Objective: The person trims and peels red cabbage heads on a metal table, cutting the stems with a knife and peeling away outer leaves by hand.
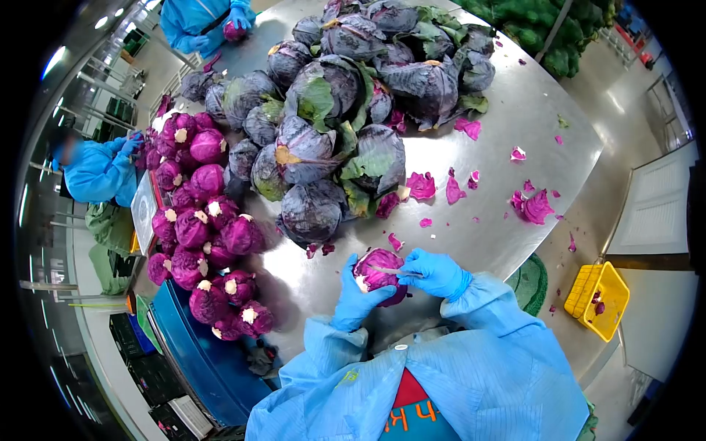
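Observation:
Near the table's front edge, my left hand (359, 297), in a blue glove, is wrapped round the left side of a peeled purple cabbage (381, 259). My right hand (435, 275), also gloved in blue, grips a knife (394, 271) whose thin blade lies across the cabbage. Beyond my hands is a large pile of unpeeled dark cabbages (309, 212) with green and bluish outer leaves. To the left, many peeled purple cabbages (193, 228) with pale cut stems are heaped together.
Torn purple leaves (535, 206) are scattered over the steel table (566, 140). A yellow basket (616, 295) stands at the right, a blue bin (209, 360) at the lower left. Two co-workers in blue are at the left (99, 170) and the top (193, 22).

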{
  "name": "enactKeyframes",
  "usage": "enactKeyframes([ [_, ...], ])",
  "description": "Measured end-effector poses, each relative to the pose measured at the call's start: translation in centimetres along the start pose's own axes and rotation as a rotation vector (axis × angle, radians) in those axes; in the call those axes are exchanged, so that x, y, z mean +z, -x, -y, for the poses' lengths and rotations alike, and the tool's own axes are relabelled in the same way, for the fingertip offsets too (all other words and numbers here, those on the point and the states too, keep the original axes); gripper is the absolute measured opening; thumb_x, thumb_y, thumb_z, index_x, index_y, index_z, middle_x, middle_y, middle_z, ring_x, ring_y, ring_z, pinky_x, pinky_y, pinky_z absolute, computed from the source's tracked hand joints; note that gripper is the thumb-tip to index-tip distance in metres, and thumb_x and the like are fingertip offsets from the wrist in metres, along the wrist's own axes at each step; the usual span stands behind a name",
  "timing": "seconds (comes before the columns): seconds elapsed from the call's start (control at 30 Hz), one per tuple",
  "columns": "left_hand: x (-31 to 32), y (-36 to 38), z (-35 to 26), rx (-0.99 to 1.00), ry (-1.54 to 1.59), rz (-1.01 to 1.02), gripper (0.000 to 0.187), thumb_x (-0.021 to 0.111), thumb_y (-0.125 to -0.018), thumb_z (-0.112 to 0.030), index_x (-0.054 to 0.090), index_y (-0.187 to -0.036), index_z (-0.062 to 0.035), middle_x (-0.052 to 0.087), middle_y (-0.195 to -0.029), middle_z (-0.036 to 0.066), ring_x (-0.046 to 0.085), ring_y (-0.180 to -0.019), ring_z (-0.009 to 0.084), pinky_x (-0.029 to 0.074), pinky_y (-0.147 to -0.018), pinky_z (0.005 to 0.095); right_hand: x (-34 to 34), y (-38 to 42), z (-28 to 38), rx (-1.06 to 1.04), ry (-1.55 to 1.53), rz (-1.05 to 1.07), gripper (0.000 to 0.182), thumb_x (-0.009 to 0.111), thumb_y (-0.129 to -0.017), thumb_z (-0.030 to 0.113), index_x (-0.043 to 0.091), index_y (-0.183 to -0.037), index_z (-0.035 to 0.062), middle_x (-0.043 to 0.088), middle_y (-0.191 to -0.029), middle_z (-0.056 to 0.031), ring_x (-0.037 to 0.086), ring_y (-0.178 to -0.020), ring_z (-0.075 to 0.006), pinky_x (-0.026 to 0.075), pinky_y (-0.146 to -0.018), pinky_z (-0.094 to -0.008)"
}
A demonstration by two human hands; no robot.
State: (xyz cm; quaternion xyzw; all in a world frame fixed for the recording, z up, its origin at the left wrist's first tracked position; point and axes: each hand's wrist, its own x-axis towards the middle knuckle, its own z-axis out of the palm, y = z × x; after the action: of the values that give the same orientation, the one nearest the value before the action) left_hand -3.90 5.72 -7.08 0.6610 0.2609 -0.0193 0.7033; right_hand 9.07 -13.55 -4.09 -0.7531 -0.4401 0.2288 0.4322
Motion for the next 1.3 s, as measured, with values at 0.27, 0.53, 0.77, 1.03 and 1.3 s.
enactKeyframes([
  [0.27, 0.9, 0.0, -1.7, -0.035, -0.074, -0.036, 0.122, 0.094, -0.055, -0.026, 0.016, -0.143, 0.0044, 0.039, -0.136, 0.018, 0.048, -0.122, 0.0271, 0.045, -0.102, 0.0374, 0.4, 1.9, -1.4, -0.049, 0.226, -0.167, 0.023, 0.076, -0.075, 0.021, 0.062, -0.092, 0.0133, 0.062, -0.085, -0.0066, 0.061, -0.068, -0.0259, 0.05, -0.061, -0.0349],
  [0.53, -2.0, 1.4, -1.0, -0.072, 0.277, 0.064, 0.117, 0.091, -0.059, -0.011, 0.017, -0.149, -0.0072, 0.041, -0.137, 0.015, 0.045, -0.126, 0.0253, 0.042, -0.105, 0.0394, 0.3, 5.1, -6.7, 0.576, 0.157, -0.755, 0.026, 0.078, -0.077, 0.021, 0.063, -0.095, 0.0103, 0.065, -0.089, -0.0068, 0.061, -0.067, -0.0184, 0.051, -0.064, -0.0319],
  [0.77, -3.2, 1.8, -0.9, -0.104, 0.357, 0.1, 0.116, 0.088, -0.063, -0.014, 0.013, -0.151, -0.0078, 0.037, -0.143, 0.013, 0.044, -0.129, 0.0262, 0.037, -0.109, 0.0391, 0.2, 0.7, 4.2, 0.602, -0.11, -0.078, 0.081, 0.085, -0.07, 0.033, 0.046, -0.139, 0.0142, 0.065, -0.101, -0.0074, 0.062, -0.086, -0.0178, 0.051, -0.081, -0.0332],
  [1.03, -2.2, 1.3, -0.6, -0.2, 0.568, -0.092, 0.072, 0.075, -0.081, -0.025, 0.04, -0.14, -0.0037, 0.052, -0.129, 0.011, 0.052, -0.118, 0.0213, 0.044, -0.1, 0.0344, 4.4, 0.7, 0.4, 0.216, -0.177, -0.098, 0.05, 0.067, -0.088, 0.031, 0.052, -0.134, 0.0186, 0.064, -0.099, -0.0118, 0.066, -0.088, -0.0283, 0.053, -0.077, -0.0372],
  [1.3, -3.3, 1.8, -0.5, -0.166, 0.512, 0.017, 0.078, 0.081, -0.073, -0.019, 0.042, -0.138, -0.0007, 0.053, -0.129, 0.01, 0.052, -0.119, 0.0204, 0.04, -0.104, 0.0342, 0.2, -0.6, -5.1, 0.159, 0.383, -0.262, 0.023, 0.065, -0.085, 0.024, 0.064, -0.107, 0.0155, 0.064, -0.086, -0.0065, 0.065, -0.072, -0.0256, 0.051, -0.059, -0.0367],
])
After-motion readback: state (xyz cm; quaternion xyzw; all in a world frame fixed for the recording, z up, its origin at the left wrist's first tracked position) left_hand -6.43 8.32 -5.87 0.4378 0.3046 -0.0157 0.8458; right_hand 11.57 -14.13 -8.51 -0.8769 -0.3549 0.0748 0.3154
